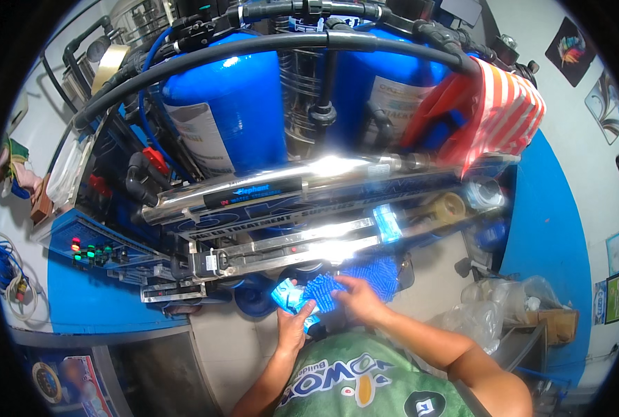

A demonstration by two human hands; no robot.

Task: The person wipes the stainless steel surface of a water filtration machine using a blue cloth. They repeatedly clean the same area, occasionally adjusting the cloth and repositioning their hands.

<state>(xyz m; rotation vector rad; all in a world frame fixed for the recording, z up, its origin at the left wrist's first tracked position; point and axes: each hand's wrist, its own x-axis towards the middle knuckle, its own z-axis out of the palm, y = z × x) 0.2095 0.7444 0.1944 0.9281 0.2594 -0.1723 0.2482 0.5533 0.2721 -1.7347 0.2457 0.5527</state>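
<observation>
My left hand (293,326) grips light-blue and white printed plastic pieces (288,296), apparently thin wrappers or labels, with the thumb pressed on top. Beside them is a bright blue textured piece (374,276), perhaps a chenille cloth or mat, spreading to the right below the metal frame. My right hand (360,298) lies over its near part, fingers bent towards my left hand. Whether those fingers pinch the blue material is not clear. Another light-blue printed piece (387,224) hangs over the steel rail (309,232) in front of me.
Ahead stand blue filter tanks (236,104), a shiny steel steriliser tube (278,182) and dark pipes (299,40). A red-and-white striped cloth (507,109) drapes at right. A control panel (93,253) with lit lamps is at left. Clear plastic bags (481,318) and a cardboard box (554,326) are lower right.
</observation>
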